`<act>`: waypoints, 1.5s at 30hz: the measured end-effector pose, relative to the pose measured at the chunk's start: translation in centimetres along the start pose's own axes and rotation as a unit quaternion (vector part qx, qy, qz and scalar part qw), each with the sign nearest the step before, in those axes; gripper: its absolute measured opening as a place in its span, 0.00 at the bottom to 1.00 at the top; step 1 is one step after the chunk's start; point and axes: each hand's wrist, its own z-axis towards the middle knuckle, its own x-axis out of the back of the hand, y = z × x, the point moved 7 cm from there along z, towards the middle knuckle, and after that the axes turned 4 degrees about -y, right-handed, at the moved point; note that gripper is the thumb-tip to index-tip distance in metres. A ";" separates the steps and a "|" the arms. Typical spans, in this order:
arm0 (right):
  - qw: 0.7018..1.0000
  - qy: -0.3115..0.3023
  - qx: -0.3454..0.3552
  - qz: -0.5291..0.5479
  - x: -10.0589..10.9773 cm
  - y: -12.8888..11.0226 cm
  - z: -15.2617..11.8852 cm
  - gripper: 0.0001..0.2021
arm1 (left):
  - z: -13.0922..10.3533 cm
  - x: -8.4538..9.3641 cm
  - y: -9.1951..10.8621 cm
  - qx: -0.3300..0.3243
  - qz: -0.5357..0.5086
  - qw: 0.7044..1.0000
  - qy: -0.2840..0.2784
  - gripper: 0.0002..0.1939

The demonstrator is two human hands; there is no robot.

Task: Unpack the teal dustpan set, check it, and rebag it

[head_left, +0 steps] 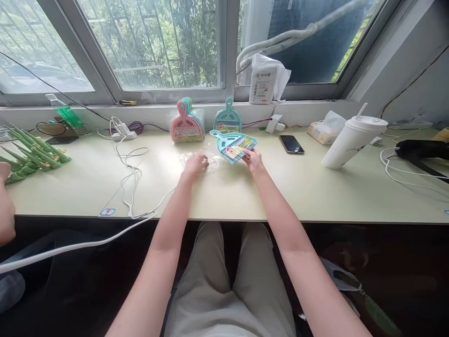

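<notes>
A teal mini dustpan with a brush and a printed label [234, 146] is tilted above the table, its wide edge gripped by my right hand [254, 161]. My left hand [197, 164] rests low over the tabletop, fingers curled on a clear plastic bag [214, 163] that spreads thinly around it. Just behind the held dustpan, another teal dustpan set [228, 118] stands against the wall. To its left leans a stack of dustpan sets [185, 122] in clear wrapping, a pink one in front and green ones behind.
White cables [131, 173] run across the table at left, by green folded-leaf stalks [38, 157] and another person's hand [5, 206]. On the right are a phone [292, 144], a tissue pack [326, 128], a tilted white cup [354, 140] and a black object [419, 152].
</notes>
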 end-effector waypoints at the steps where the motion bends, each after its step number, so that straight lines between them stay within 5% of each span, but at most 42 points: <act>1: 1.000 -0.020 -0.013 -0.006 -0.3 0.0 0.0 0.09 | 0.0 0.3 -0.7 0.030 0.012 0.999 0.017 0.15; 7: 0.979 -0.124 -0.145 -0.076 -1.2 0.7 -0.7 0.10 | -0.2 1.6 -3.3 0.146 0.028 0.986 0.077 0.08; 13: 0.972 -0.145 -0.137 -0.126 -0.2 0.0 -0.5 0.12 | -1.0 2.5 -4.8 0.221 -0.027 0.968 0.119 0.10; 22: 0.979 -0.122 -0.069 -0.149 -3.1 1.3 -1.4 0.10 | -1.4 3.3 -2.3 0.147 -0.027 0.969 0.197 0.14; 30: 0.971 -0.188 -0.040 -0.143 -5.4 1.6 -2.7 0.11 | -2.7 4.8 -0.3 0.096 -0.052 0.951 0.288 0.14; 38: 0.987 -0.068 0.008 -0.145 -3.4 -0.1 -1.6 0.11 | -2.4 4.6 -3.9 0.201 -0.070 0.937 0.276 0.12; 41: 0.988 -0.042 0.015 -0.147 -3.0 -0.1 -1.4 0.10 | -1.9 4.1 -3.5 0.183 -0.081 0.945 0.257 0.10; 45: 0.981 -0.089 0.012 -0.169 -4.2 0.3 -2.0 0.09 | -1.8 4.2 -1.5 0.130 -0.064 0.958 0.248 0.09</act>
